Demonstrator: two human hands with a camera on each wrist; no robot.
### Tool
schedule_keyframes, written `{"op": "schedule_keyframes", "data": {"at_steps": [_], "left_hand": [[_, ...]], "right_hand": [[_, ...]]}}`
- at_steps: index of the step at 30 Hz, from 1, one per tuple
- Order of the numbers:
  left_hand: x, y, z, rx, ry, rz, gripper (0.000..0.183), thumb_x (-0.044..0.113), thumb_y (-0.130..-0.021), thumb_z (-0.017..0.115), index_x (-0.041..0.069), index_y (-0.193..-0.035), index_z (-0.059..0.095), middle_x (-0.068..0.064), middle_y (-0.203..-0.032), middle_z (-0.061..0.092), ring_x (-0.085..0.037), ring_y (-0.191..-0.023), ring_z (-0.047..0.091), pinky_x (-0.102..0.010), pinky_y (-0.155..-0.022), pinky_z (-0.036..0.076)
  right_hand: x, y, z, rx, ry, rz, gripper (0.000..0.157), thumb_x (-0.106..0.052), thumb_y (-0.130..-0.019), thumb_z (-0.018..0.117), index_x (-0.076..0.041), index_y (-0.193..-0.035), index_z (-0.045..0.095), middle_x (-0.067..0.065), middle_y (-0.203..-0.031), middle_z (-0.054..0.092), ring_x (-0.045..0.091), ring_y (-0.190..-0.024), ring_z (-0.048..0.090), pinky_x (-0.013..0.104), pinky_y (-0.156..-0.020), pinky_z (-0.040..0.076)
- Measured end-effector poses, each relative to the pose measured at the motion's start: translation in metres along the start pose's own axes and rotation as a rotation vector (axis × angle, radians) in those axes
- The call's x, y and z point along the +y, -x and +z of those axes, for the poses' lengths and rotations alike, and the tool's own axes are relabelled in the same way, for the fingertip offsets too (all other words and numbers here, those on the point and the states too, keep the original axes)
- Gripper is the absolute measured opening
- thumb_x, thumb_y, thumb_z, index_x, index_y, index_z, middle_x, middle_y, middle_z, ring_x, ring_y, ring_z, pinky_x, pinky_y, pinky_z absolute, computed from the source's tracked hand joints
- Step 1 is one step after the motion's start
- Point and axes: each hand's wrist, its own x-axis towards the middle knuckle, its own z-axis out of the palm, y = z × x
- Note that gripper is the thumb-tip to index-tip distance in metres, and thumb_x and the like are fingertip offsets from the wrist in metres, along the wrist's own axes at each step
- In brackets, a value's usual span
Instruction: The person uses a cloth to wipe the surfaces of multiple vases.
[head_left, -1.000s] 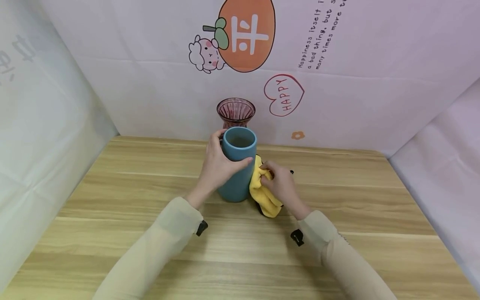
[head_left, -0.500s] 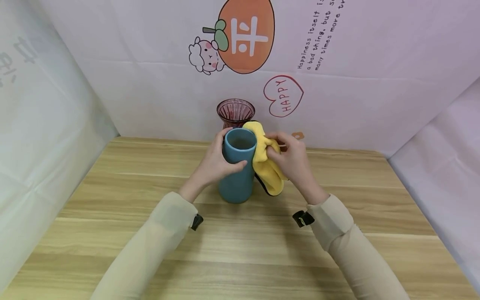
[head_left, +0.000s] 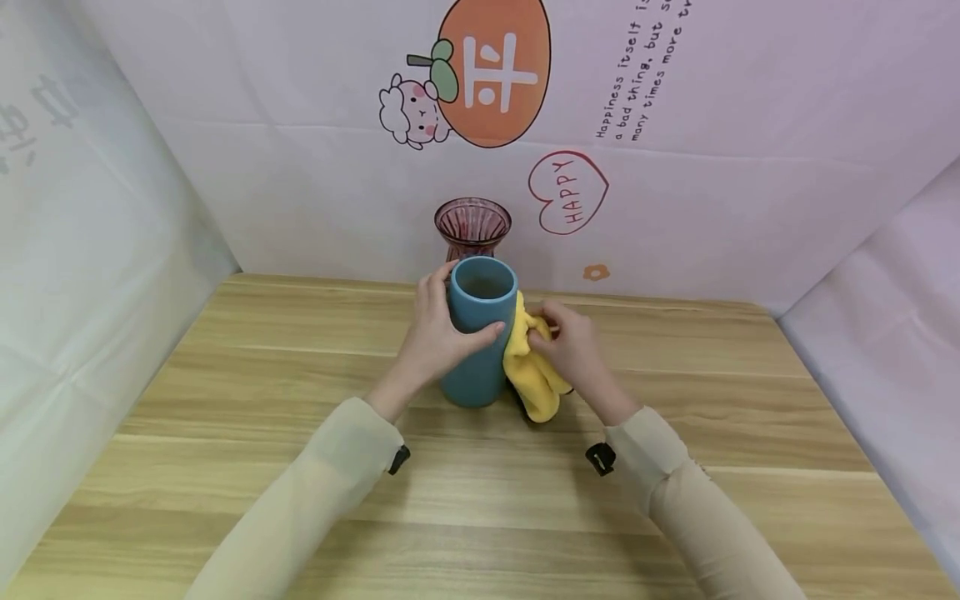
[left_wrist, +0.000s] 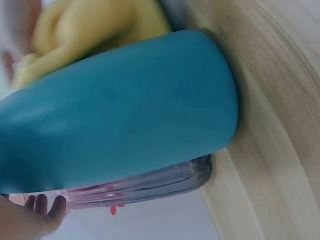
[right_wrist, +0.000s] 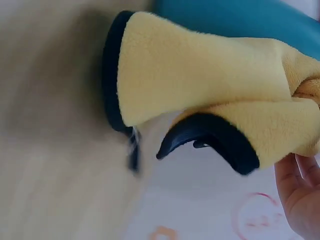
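Note:
A tall teal vase [head_left: 474,358] stands upright on the wooden table, its round mouth open toward the head camera. My left hand [head_left: 435,337] grips its upper part, thumb across the front and fingers round the far left side. On the vase's right side lies a yellow cloth [head_left: 534,383] with a dark edging, bunched and hanging down. My right hand [head_left: 573,350] pinches this cloth against the vase wall. In the right wrist view the cloth [right_wrist: 200,75] drapes in folds beside the teal surface. The left wrist view shows the vase [left_wrist: 130,110] with its base on the table.
Right behind the teal vase stands a pink ribbed glass vase [head_left: 472,223], partly hidden by it. A white printed backdrop [head_left: 300,183] rises at the table's back edge. The wooden table [head_left: 480,533] stretches out to both sides and toward the front.
My right hand slid the cloth up to near the vase's rim, then back down its right side. My left hand keeps its grip, and the vase has barely shifted.

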Motion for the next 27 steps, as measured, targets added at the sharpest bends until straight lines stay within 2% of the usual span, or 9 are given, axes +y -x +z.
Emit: {"op": "schedule_keyframes", "data": {"at_steps": [4, 6, 9, 13, 17, 19, 24, 27], "left_hand": [[0.002, 0.002, 0.005, 0.057, -0.053, 0.01, 0.099, 0.039, -0.073, 0.081, 0.012, -0.147, 0.022, -0.017, -0.138, 0.031, -0.03, -0.125, 0.035, -0.055, -0.101, 0.04], [0.002, 0.002, 0.009, 0.087, -0.071, 0.018, 0.104, 0.04, -0.07, 0.083, 0.01, -0.148, 0.022, -0.016, -0.138, 0.033, -0.03, -0.125, 0.035, -0.054, -0.101, 0.04], [0.002, 0.003, 0.013, 0.12, -0.09, 0.02, 0.108, 0.041, -0.068, 0.085, 0.009, -0.149, 0.02, -0.016, -0.139, 0.034, -0.031, -0.126, 0.035, -0.054, -0.101, 0.041], [0.002, 0.003, 0.013, 0.131, -0.074, 0.019, 0.107, 0.037, -0.07, 0.084, 0.009, -0.149, 0.018, -0.017, -0.141, 0.035, -0.033, -0.127, 0.036, -0.055, -0.102, 0.04], [-0.001, 0.002, 0.007, 0.097, -0.028, 0.002, 0.103, 0.033, -0.071, 0.083, 0.009, -0.148, 0.017, -0.017, -0.141, 0.036, -0.033, -0.128, 0.039, -0.056, -0.103, 0.039], [-0.002, 0.001, 0.004, 0.069, -0.004, -0.006, 0.102, 0.032, -0.072, 0.082, 0.009, -0.147, 0.017, -0.017, -0.141, 0.036, -0.033, -0.128, 0.04, -0.055, -0.104, 0.039], [-0.006, -0.002, -0.003, 0.005, 0.061, -0.014, 0.1, 0.027, -0.073, 0.081, 0.011, -0.146, 0.014, -0.018, -0.141, 0.034, -0.032, -0.127, 0.041, -0.053, -0.106, 0.039], [-0.008, -0.004, -0.006, -0.026, 0.09, 0.0, 0.099, 0.023, -0.073, 0.081, 0.01, -0.145, 0.015, -0.018, -0.14, 0.034, -0.031, -0.126, 0.042, -0.052, -0.106, 0.038]], "right_hand": [[0.018, 0.013, 0.018, -0.16, 0.065, 0.096, 0.02, 0.0, -0.085, 0.064, 0.001, -0.105, 0.064, 0.019, -0.104, 0.069, 0.021, -0.074, 0.059, 0.032, -0.066, 0.052], [0.023, 0.017, 0.024, -0.231, 0.085, 0.146, 0.022, -0.001, -0.086, 0.064, 0.001, -0.108, 0.063, 0.019, -0.111, 0.067, 0.018, -0.074, 0.055, 0.029, -0.066, 0.048], [0.026, 0.02, 0.03, -0.269, 0.098, 0.181, 0.023, -0.001, -0.086, 0.064, 0.0, -0.109, 0.062, 0.018, -0.117, 0.065, 0.018, -0.075, 0.054, 0.029, -0.067, 0.047], [0.023, 0.02, 0.029, -0.228, 0.113, 0.155, 0.022, -0.001, -0.085, 0.065, -0.001, -0.107, 0.063, 0.017, -0.113, 0.067, 0.019, -0.074, 0.055, 0.031, -0.067, 0.049], [0.017, 0.017, 0.023, -0.168, 0.088, 0.095, 0.021, 0.001, -0.084, 0.065, 0.0, -0.104, 0.065, 0.018, -0.103, 0.069, 0.019, -0.07, 0.054, 0.032, -0.064, 0.049], [0.012, 0.013, 0.019, -0.122, 0.062, 0.061, 0.02, 0.002, -0.083, 0.064, 0.001, -0.102, 0.065, 0.018, -0.098, 0.069, 0.021, -0.071, 0.057, 0.033, -0.065, 0.052], [-0.006, 0.001, 0.006, -0.009, 0.004, -0.008, 0.019, 0.004, -0.082, 0.062, 0.002, -0.101, 0.065, 0.019, -0.1, 0.069, 0.031, -0.09, 0.066, 0.042, -0.077, 0.058], [-0.015, -0.004, -0.002, 0.044, -0.014, -0.04, 0.019, 0.004, -0.082, 0.062, 0.002, -0.1, 0.065, 0.02, -0.101, 0.069, 0.033, -0.091, 0.067, 0.043, -0.076, 0.058]]}}
